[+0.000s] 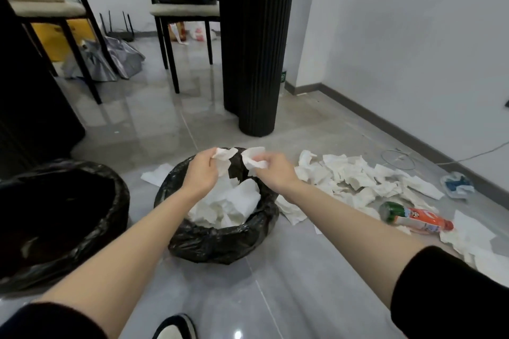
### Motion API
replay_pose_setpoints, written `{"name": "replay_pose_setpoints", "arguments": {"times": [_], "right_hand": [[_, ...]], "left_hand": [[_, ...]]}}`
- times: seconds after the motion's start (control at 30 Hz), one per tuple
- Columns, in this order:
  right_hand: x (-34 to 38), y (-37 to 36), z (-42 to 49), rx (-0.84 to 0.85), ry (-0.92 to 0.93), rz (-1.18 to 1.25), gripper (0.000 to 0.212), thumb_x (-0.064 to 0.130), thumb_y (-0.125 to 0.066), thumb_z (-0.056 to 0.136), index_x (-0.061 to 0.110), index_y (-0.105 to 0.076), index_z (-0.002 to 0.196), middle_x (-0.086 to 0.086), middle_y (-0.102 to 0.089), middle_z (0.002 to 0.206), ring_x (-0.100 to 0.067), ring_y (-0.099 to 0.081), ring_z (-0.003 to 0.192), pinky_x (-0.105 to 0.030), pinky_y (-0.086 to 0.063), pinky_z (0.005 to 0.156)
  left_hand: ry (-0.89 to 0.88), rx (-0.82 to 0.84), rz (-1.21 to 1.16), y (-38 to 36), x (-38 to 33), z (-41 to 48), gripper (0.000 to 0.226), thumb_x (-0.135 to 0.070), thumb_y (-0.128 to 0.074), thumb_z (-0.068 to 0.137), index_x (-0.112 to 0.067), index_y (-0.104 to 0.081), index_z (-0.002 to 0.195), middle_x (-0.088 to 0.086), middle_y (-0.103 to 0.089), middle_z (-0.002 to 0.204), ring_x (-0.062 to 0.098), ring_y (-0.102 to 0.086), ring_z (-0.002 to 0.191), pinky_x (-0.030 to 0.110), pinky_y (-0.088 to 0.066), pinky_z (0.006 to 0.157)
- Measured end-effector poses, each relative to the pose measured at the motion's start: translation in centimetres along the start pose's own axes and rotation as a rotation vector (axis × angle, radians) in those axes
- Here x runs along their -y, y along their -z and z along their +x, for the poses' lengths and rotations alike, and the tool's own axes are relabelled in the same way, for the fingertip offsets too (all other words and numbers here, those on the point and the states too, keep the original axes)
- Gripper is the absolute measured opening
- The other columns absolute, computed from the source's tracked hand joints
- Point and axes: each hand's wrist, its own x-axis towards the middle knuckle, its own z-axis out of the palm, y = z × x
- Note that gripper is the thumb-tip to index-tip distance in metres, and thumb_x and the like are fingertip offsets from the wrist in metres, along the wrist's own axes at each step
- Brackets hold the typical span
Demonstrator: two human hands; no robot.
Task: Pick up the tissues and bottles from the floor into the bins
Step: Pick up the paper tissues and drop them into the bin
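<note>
Both hands hover over the middle bin point(220, 242), a round bin lined with a black bag and partly filled with white tissues. My left hand point(202, 170) grips a crumpled white tissue point(224, 155). My right hand point(272, 170) grips another white tissue point(254, 161). A heap of tissues point(358, 179) lies on the floor to the right of the bin. A bottle point(416, 219) with an orange label and green base lies on its side among them. One flat tissue point(157, 173) lies left of the bin. A second black-lined bin point(91, 231) stands at the left, dark inside.
A black ribbed column point(256, 44) rises just behind the bins. Two chairs point(179, 14) stand at the back left, with a folded umbrella point(110, 60) on the floor. A blue-and-white wrapper point(457, 183) and a cable point(399, 158) lie near the right wall. My shoe point(176, 329) shows at the bottom.
</note>
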Motion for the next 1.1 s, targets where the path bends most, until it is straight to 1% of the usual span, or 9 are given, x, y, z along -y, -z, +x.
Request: {"name": "replay_pose_setpoints", "arguments": {"times": [0.17, 0.27, 0.37, 0.47, 0.6, 0.7, 0.87, 0.97, 1.1], "right_hand": [[-0.3, -4.4, 1.5, 0.183, -0.007, -0.227, 0.047, 0.020, -0.059, 0.086, 0.015, -0.054, 0.133, -0.009, -0.049, 0.141, -0.029, -0.042, 0.133, -0.035, -0.034, 0.111], [-1.2, -5.9, 1.8, 0.385, -0.062, -0.348, 0.042, 0.011, -0.047, 0.088, 0.018, -0.055, 0.129, -0.013, -0.047, 0.136, -0.036, -0.036, 0.132, -0.038, -0.032, 0.111], [-2.1, -7.4, 3.0, 0.516, -0.034, -0.532, 0.027, 0.005, -0.038, 0.091, 0.023, -0.052, 0.076, -0.017, -0.050, 0.123, -0.036, -0.043, 0.124, -0.033, -0.034, 0.100], [-2.9, -9.2, 4.5, 0.564, -0.044, -0.603, 0.029, 0.011, -0.035, 0.097, 0.002, -0.057, 0.115, -0.016, -0.046, 0.127, -0.033, -0.044, 0.125, -0.033, -0.036, 0.098], [-3.9, -11.1, 6.0, 0.684, -0.039, -0.779, 0.050, 0.027, -0.032, 0.100, 0.013, -0.025, 0.148, -0.010, -0.027, 0.153, -0.031, -0.031, 0.137, -0.043, -0.027, 0.113], [-4.6, -12.1, 6.8, 0.762, -0.106, -0.890, 0.062, 0.029, -0.031, 0.100, 0.017, 0.000, 0.152, -0.006, -0.011, 0.159, -0.031, -0.018, 0.144, -0.047, -0.019, 0.116], [-6.0, -13.0, 7.6, 0.802, -0.091, -0.988, 0.062, 0.024, -0.046, 0.092, 0.016, -0.021, 0.148, -0.009, -0.031, 0.148, -0.030, -0.033, 0.133, -0.044, -0.034, 0.107], [-6.7, -13.4, 8.2, 0.891, -0.079, -1.051, 0.057, 0.024, -0.046, 0.090, 0.017, -0.031, 0.145, -0.009, -0.032, 0.148, -0.029, -0.036, 0.131, -0.039, -0.038, 0.105], [-7.3, -13.6, 8.5, 1.008, -0.088, -1.112, 0.060, 0.022, -0.041, 0.094, 0.020, -0.021, 0.150, -0.007, -0.020, 0.156, -0.032, -0.029, 0.138, -0.045, -0.030, 0.112]], "left_hand": [[-0.106, 0.208, 0.109, -1.0, 2.6, 0.8, 0.031, 0.011, -0.034, 0.089, -0.007, -0.059, 0.089, 0.014, -0.059, 0.102, 0.030, -0.054, 0.100, 0.026, -0.036, 0.077], [0.013, 0.409, 0.274, -2.8, 4.5, 1.8, 0.033, 0.000, -0.032, 0.097, 0.002, -0.049, 0.125, 0.021, -0.043, 0.137, 0.034, -0.038, 0.129, 0.035, -0.030, 0.105], [0.086, 0.605, 0.529, -4.5, 7.2, 2.6, 0.049, -0.008, -0.028, 0.100, -0.009, -0.020, 0.148, 0.015, -0.011, 0.157, 0.034, -0.004, 0.145, 0.043, 0.000, 0.118], [0.129, 0.729, 0.643, -5.1, 9.4, 2.8, 0.058, -0.008, -0.029, 0.099, -0.017, -0.005, 0.151, 0.006, 0.004, 0.159, 0.030, 0.008, 0.146, 0.045, 0.000, 0.119], [0.187, 0.836, 0.747, -5.5, 10.1, 3.2, 0.057, -0.009, -0.025, 0.100, -0.019, -0.002, 0.151, 0.003, 0.007, 0.159, 0.031, 0.006, 0.146, 0.043, -0.002, 0.119], [0.212, 0.876, 0.823, -5.8, 10.6, 3.6, 0.062, -0.014, -0.034, 0.097, -0.025, -0.005, 0.151, 0.004, 0.000, 0.159, 0.031, -0.002, 0.146, 0.047, -0.014, 0.117], [0.229, 0.904, 0.958, -6.4, 10.5, 4.2, 0.058, -0.038, -0.040, 0.097, -0.027, -0.015, 0.148, 0.012, -0.014, 0.154, 0.030, -0.018, 0.141, 0.040, -0.029, 0.112], [0.164, 0.892, 0.972, -6.6, 9.6, 4.0, 0.052, -0.034, -0.039, 0.100, -0.021, -0.020, 0.147, 0.010, -0.023, 0.151, 0.028, -0.027, 0.138, 0.033, -0.034, 0.104], [0.207, 0.933, 0.948, -6.3, 9.6, 3.9, 0.060, -0.036, -0.034, 0.100, -0.026, -0.005, 0.151, 0.009, -0.004, 0.158, 0.027, -0.008, 0.145, 0.035, -0.027, 0.109]]}}
